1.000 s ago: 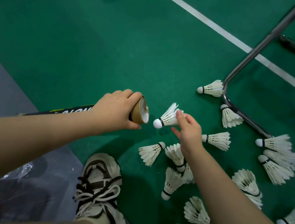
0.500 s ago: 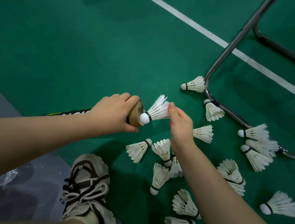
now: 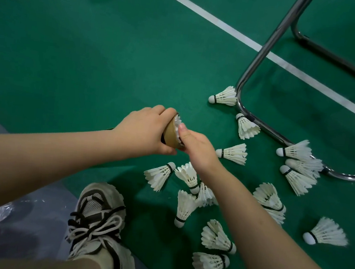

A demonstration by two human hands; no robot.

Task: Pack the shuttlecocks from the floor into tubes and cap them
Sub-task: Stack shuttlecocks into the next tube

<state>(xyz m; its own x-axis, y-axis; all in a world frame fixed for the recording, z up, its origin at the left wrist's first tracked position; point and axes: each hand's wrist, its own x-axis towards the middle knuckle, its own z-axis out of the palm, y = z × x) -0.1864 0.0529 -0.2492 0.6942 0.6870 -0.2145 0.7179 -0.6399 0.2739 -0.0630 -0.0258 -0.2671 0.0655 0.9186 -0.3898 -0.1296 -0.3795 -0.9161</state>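
Tube [image 3: 170, 134] was gripped near its open mouth by the left hand [image 3: 142, 129], fingers wrapped round it, shuttlecock [image 3: 177, 121] was pinched at that mouth by the right hand [image 3: 197, 145] — feathers mostly inside — loose shuttlecocks [image 3: 232, 153] were scattered on the green floor [image 3: 92, 62].

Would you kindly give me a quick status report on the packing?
Left hand grips tube. Right hand holds shuttlecock in its mouth. Loose shuttlecocks on floor, none in the way.

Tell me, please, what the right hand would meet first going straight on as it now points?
The shuttlecock seated in the tube; the right hand seems to pinch its feathers. The left hand grips the tube.
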